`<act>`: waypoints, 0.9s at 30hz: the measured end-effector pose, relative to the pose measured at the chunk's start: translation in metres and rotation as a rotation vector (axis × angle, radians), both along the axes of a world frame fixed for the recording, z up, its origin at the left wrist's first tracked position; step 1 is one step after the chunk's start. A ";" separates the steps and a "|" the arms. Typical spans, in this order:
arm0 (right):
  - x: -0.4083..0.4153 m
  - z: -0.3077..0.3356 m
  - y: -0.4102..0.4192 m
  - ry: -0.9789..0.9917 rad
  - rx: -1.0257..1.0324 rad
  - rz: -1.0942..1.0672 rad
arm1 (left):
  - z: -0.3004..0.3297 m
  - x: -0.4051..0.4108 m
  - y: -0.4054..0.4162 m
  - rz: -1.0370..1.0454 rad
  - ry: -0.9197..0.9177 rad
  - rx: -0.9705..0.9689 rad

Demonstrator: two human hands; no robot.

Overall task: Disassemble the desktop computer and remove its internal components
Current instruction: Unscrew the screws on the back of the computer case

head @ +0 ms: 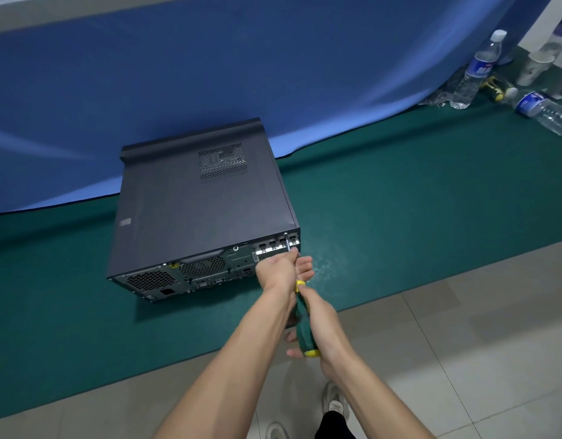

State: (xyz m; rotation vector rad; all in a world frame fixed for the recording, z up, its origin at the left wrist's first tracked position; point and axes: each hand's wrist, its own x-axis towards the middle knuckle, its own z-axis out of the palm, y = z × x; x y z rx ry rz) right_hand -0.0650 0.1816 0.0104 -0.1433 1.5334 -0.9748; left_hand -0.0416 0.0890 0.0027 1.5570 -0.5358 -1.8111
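Computer: The desktop computer (203, 210) lay flat on its side on the green mat (400, 223), with its rear panel turned toward the person. Its dark side cover was closed on top, and a small vent grille (222, 162) showed near the far edge.
Rear panel: A round fan grille (203, 267), a honeycomb power supply vent (151, 279) and a row of silver slot brackets (276, 243) at the right end were visible.
Screwdriver: A screwdriver (303, 324) with green handle and yellow ends pointed up to the top right corner of the rear panel. Its metal shaft reached the edge near the slot brackets.
Right hand: The right hand (319, 327) was wrapped around the green handle and gripped it.
Left hand: The left hand (281, 272) was at the front of the tool, the fingers curled around the shaft just below the tip, close to the case.
Mat and backdrop: The mat lay on a tiled floor (463, 343). Behind the computer a blue cloth (273, 74) hung down and touched the mat.
Far right: Two plastic water bottles, one upright (477, 69) and one lying (545, 111), were well apart from the computer, near a white paper cup (534, 68).
Below: White shoes (335, 402) of the person showed on the tiles.
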 end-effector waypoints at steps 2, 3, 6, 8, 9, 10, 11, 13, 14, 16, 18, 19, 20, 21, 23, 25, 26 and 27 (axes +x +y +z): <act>-0.001 0.002 0.001 -0.036 -0.006 0.025 | -0.002 0.000 0.001 -0.028 0.023 -0.016; -0.002 0.002 0.001 -0.026 -0.030 0.028 | -0.002 0.002 0.002 -0.058 0.034 -0.018; 0.001 -0.001 0.002 0.036 -0.090 -0.030 | 0.001 0.009 -0.001 -0.139 -0.022 -0.039; 0.003 -0.001 0.002 0.043 -0.083 -0.054 | 0.002 0.010 -0.002 -0.118 -0.081 -0.063; 0.003 0.000 0.002 0.028 -0.070 -0.039 | 0.003 0.009 -0.002 -0.104 -0.074 -0.061; 0.003 0.002 0.002 0.000 -0.053 -0.009 | 0.003 0.008 -0.001 -0.099 -0.069 -0.061; 0.002 0.004 0.002 -0.031 -0.038 0.027 | 0.002 0.006 0.000 -0.102 -0.077 -0.063; 0.000 0.007 0.002 -0.063 -0.046 0.065 | -0.001 0.005 0.002 -0.120 -0.103 -0.085; -0.001 0.007 0.001 -0.050 -0.064 0.063 | -0.002 0.006 0.002 -0.131 -0.102 -0.087; -0.001 0.004 0.002 0.028 -0.096 0.037 | -0.003 0.007 0.000 -0.138 -0.061 -0.069; 0.000 0.001 0.002 0.116 -0.092 0.004 | -0.003 0.007 -0.001 -0.141 -0.059 -0.075; 0.000 0.000 0.002 0.125 -0.085 -0.007 | -0.002 0.006 -0.002 -0.139 -0.053 -0.077; 0.000 0.000 0.002 0.100 -0.075 -0.006 | -0.002 0.005 -0.002 -0.136 -0.037 -0.070; 0.000 0.001 0.002 0.046 -0.062 0.007 | -0.004 0.004 -0.003 -0.132 -0.024 -0.063; -0.003 0.002 0.001 -0.035 -0.050 0.041 | -0.006 0.002 -0.004 -0.126 -0.026 -0.059; -0.004 0.001 0.000 0.029 -0.075 0.049 | -0.005 0.000 -0.006 -0.113 -0.004 -0.048; -0.004 -0.001 0.000 0.108 -0.081 0.046 | -0.004 -0.002 -0.008 -0.096 0.009 -0.050; -0.003 -0.003 -0.001 0.207 -0.070 0.049 | -0.001 -0.003 -0.011 -0.064 0.017 -0.059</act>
